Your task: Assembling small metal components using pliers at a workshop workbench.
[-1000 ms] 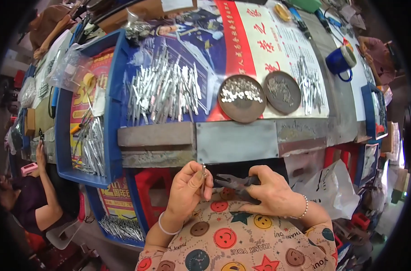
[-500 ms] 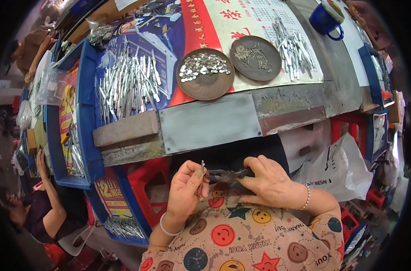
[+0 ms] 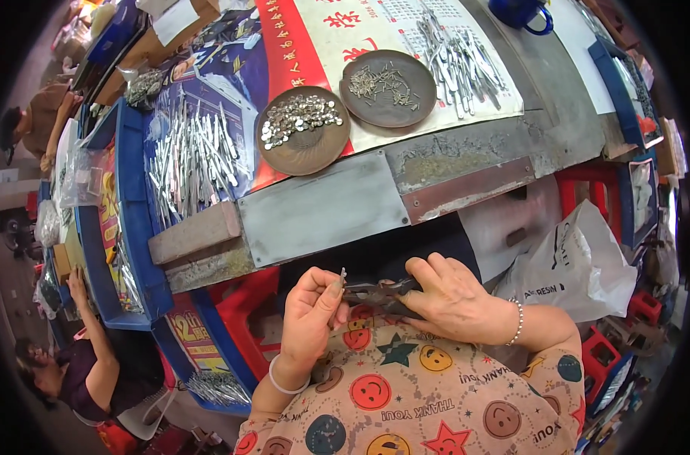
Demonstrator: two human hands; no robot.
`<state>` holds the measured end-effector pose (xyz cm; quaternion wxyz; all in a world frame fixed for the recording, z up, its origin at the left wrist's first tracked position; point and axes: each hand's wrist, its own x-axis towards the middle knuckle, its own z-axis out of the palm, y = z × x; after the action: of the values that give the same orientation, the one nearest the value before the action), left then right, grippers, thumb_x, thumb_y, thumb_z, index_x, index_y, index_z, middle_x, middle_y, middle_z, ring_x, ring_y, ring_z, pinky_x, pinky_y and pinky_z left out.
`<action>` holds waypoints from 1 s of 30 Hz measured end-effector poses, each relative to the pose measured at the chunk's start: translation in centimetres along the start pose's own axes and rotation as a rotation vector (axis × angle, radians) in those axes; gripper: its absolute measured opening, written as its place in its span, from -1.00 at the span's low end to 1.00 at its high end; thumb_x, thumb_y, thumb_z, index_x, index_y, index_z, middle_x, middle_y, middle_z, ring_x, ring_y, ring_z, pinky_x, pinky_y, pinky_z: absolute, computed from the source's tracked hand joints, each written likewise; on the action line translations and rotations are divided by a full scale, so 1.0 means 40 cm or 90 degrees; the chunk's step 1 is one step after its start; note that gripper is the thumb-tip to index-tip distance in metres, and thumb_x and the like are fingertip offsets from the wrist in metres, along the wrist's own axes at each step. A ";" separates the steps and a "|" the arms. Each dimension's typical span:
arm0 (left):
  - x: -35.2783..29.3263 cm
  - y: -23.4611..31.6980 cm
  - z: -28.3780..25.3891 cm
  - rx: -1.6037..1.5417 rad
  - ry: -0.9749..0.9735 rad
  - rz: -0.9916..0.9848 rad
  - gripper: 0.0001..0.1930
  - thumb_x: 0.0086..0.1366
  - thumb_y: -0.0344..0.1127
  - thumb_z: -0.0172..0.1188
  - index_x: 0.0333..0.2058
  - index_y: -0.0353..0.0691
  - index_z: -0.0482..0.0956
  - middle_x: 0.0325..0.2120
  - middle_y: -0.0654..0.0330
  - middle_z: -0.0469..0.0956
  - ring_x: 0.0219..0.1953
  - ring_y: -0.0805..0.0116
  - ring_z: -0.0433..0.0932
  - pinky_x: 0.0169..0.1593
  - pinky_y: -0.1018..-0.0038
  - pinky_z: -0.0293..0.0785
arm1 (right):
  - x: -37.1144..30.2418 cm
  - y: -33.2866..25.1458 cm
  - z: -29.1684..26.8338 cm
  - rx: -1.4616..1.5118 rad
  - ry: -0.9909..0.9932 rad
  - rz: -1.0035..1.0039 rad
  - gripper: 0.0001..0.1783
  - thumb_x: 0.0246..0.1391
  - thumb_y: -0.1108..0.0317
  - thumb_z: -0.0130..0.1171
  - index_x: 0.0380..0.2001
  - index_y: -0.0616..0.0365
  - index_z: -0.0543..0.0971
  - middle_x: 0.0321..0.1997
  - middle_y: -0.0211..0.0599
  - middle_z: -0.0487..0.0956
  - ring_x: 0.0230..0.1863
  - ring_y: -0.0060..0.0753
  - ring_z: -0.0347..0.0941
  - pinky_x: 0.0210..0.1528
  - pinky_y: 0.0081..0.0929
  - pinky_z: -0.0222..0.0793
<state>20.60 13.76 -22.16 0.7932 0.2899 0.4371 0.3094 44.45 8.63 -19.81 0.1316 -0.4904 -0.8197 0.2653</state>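
Observation:
My left hand [image 3: 311, 309] is closed in a pinch, its thumb and forefinger holding a slim silver metal piece [image 3: 342, 275] whose tip sticks up. Fingers of my right hand [image 3: 455, 299] are wrapped round a dark tool [image 3: 383, 293] that looks like pliers. Its front end reaches toward the left fingertips; whether it touches the metal piece I cannot tell. Both hands are in front of my body, below the bench's near edge. On the bench, a brown plate [image 3: 308, 161] holds silver discs and another plate [image 3: 375, 114] small pins.
Piles of slim metal pieces lie on the left [image 3: 197, 159] and right [image 3: 462, 64] of the bench. A metal sheet [image 3: 322, 208] covers its front edge beside a grey block [image 3: 195, 233]. Blue trays [image 3: 144, 220] flank the left; a plastic bag [image 3: 576, 265] sits right. A co-worker [image 3: 79, 364] is at left.
The view has turned, so the bench and plates appear further left. My hands keep nearly the same pose, the metal piece and dark tool still in them.

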 end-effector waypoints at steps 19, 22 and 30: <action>0.009 -0.029 -0.015 0.025 0.072 -0.004 -0.87 0.44 -0.29 0.06 -0.28 -0.20 0.38 -0.58 0.34 0.40 -0.59 0.65 0.30 -0.53 0.70 0.20 | 0.002 0.000 0.012 0.196 -0.150 0.054 -0.52 -0.14 0.07 0.41 -0.29 0.23 0.56 -0.22 -0.10 0.28 -0.18 -0.07 0.33 -0.19 -0.24 0.40; 0.003 -0.028 -0.022 0.014 0.050 -0.026 -0.87 0.45 -0.28 0.04 -0.28 -0.20 0.38 -0.59 0.35 0.39 -0.59 0.65 0.30 -0.53 0.71 0.20 | 0.011 -0.006 0.022 0.101 -0.102 0.036 -0.56 -0.20 0.10 0.43 -0.33 0.18 0.56 -0.23 -0.14 0.26 -0.18 -0.14 0.30 -0.23 -0.28 0.38; 0.000 -0.030 -0.022 0.024 0.034 -0.023 -0.88 0.44 -0.30 0.06 -0.26 -0.21 0.38 -0.59 0.36 0.38 -0.59 0.64 0.32 -0.52 0.69 0.22 | 0.016 -0.007 0.034 0.033 -0.062 0.021 -0.62 -0.22 0.13 0.42 -0.37 0.12 0.57 -0.27 -0.18 0.25 -0.23 -0.19 0.28 -0.33 -0.37 0.30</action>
<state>20.13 13.17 -23.43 0.7812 0.2885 0.4686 0.2946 43.28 8.66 -20.79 0.0997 -0.4867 -0.8098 0.3121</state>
